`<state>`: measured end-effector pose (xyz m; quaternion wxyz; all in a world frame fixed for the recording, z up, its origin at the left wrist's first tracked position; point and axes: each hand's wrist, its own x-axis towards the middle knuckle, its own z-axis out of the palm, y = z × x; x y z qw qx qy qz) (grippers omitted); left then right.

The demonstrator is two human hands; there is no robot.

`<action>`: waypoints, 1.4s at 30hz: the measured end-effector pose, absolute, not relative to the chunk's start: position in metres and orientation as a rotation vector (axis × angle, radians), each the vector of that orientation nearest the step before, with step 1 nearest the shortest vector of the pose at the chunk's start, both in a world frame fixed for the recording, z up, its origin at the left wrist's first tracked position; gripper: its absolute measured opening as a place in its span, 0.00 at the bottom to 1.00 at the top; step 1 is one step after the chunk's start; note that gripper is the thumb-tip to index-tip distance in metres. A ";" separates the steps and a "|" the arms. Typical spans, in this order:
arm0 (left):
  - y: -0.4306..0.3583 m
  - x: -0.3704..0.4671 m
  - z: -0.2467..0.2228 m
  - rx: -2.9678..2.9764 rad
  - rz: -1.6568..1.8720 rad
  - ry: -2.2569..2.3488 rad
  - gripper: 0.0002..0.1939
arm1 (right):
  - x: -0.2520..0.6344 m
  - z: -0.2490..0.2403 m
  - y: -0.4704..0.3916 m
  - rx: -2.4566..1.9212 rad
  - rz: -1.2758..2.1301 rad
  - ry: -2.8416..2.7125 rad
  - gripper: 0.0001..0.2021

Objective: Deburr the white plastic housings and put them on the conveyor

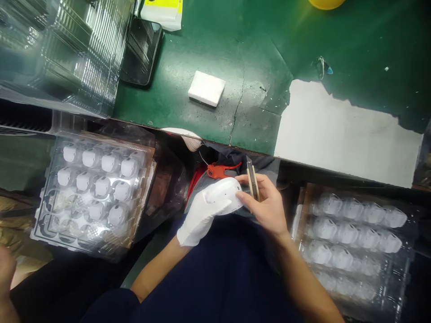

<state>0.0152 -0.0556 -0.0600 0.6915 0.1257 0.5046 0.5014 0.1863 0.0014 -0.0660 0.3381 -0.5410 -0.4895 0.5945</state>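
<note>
My left hand point(195, 222), in a white glove, is closed around a smooth, rounded white plastic housing point(224, 189) in front of my body. Small dark holes show near the housing's right edge. My bare right hand point(269, 206) grips a utility knife point(252, 181) with a pale handle, its dark blade pointing up towards the table. The thumb and fingertips of that hand touch the housing's right edge. Glove and fingers cover part of the housing.
Clear trays of white parts stand at left point(96, 208) and right point(353, 237). On the green table point(202, 49) lie a white block point(206, 88), a dark phone point(143, 51), a white sheet point(346, 134) and stacked clear trays point(67, 54). Another person's hand point(5, 269) shows at far left.
</note>
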 end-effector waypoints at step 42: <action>-0.052 0.008 -0.044 0.435 1.207 1.394 0.20 | 0.190 -0.045 -0.050 -1.070 1.296 -1.783 0.31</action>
